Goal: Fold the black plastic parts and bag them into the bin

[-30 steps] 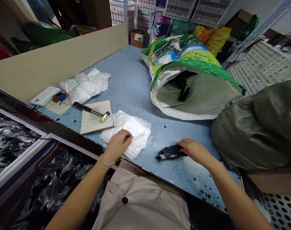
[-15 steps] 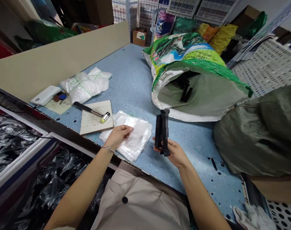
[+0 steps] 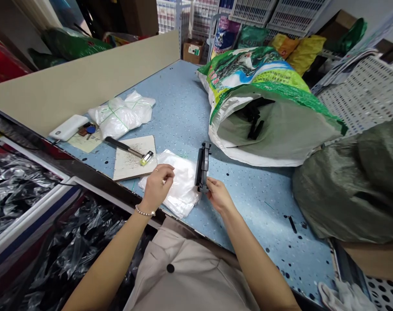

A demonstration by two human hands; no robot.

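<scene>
My right hand (image 3: 218, 193) grips the lower end of a black plastic part (image 3: 203, 168), long and bracket-like, held nearly upright beside a stack of clear plastic bags (image 3: 183, 196). Over the left part of that stack is my left hand (image 3: 158, 185), closed, its thumb and fingers pinched at the top bag; the thin film at the fingertips is hard to make out. A hammer (image 3: 131, 150) with a black handle and a clear yellowish head lies across a pale board (image 3: 125, 166), just left of the bags.
A large green and white sack (image 3: 261, 153) lies open with black parts inside. Wrapped bundles (image 3: 122, 114), a white device (image 3: 68, 128) and keys (image 3: 88, 128) sit at left. A dark green sack (image 3: 345, 185) stands right. Black bags (image 3: 67, 246) fill a bin below the left edge.
My right hand has picked the black part up off the table, turned it upright and brought it left to the bags. My left hand has stayed over the stack, fingers now pinched.
</scene>
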